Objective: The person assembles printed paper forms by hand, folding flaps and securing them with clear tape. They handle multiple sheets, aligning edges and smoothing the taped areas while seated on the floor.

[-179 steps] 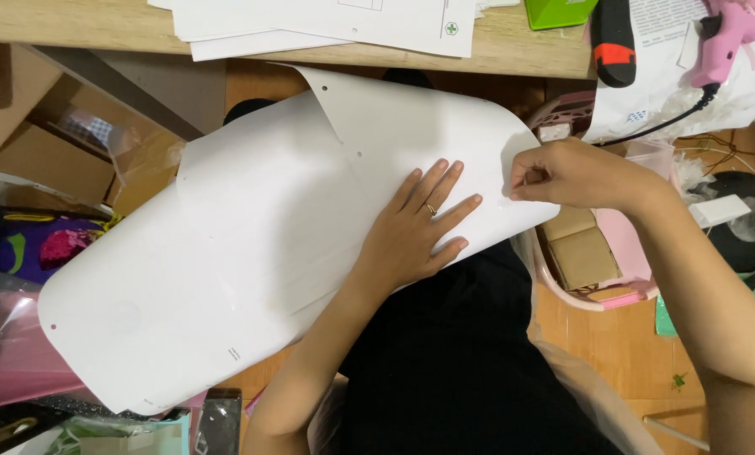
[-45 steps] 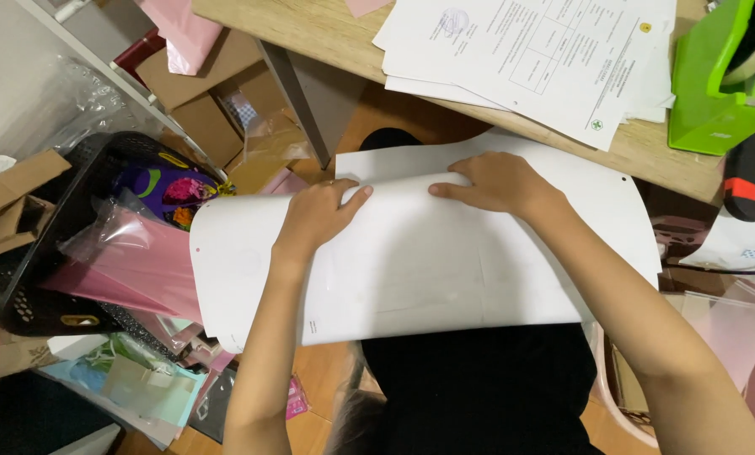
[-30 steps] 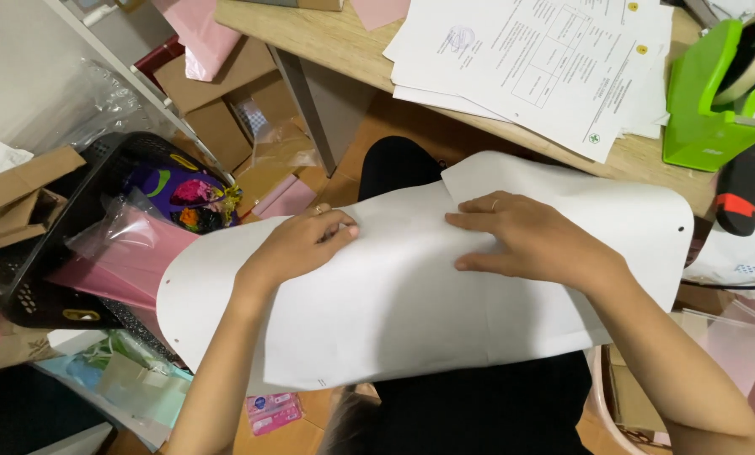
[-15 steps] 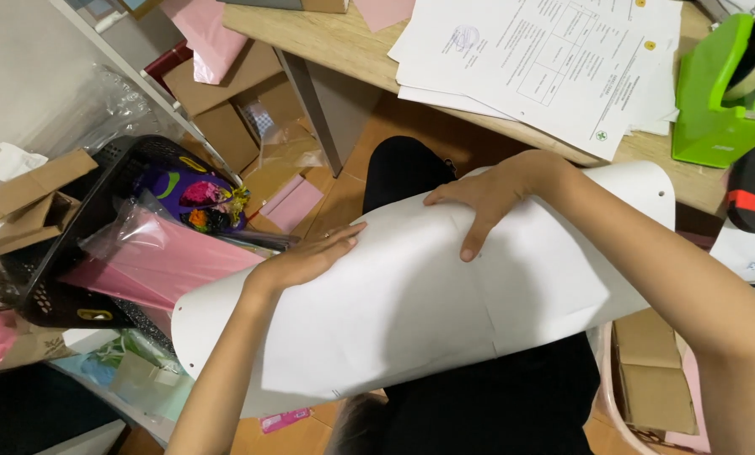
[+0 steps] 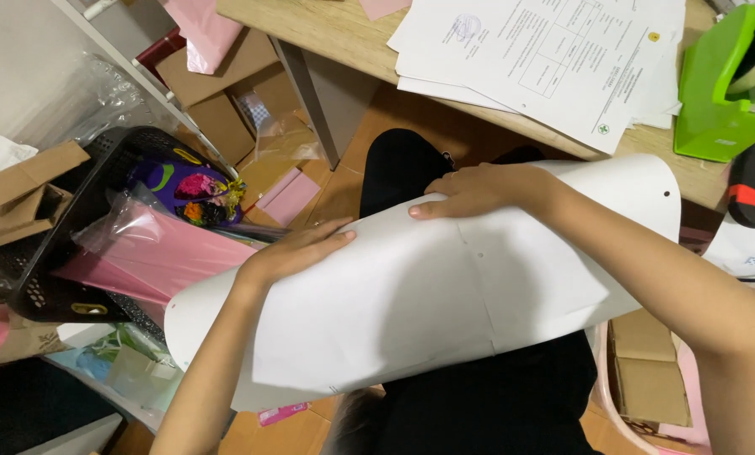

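A large white sheet point(image 5: 411, 312) with small punched holes curves into a roll across my lap. My left hand point(image 5: 297, 251) presses on its upper edge at the left, fingers pointing right. My right hand point(image 5: 479, 190) grips the same upper edge further right, fingers curled over it. The sheet's right end point(image 5: 647, 190) reaches up near the desk edge.
A wooden desk point(image 5: 344, 29) above carries a stack of printed papers point(image 5: 554, 59) and a green tape dispenser point(image 5: 727, 84). A black basket point(image 5: 82, 244) with pink bags sits at the left, cardboard boxes point(image 5: 217, 93) under the desk, a pink bin with cardboard point(image 5: 647, 379) at the right.
The flat sheet has been bent into a roll. Both hands slid up to its top edge and the sheet's far side curled over toward me.
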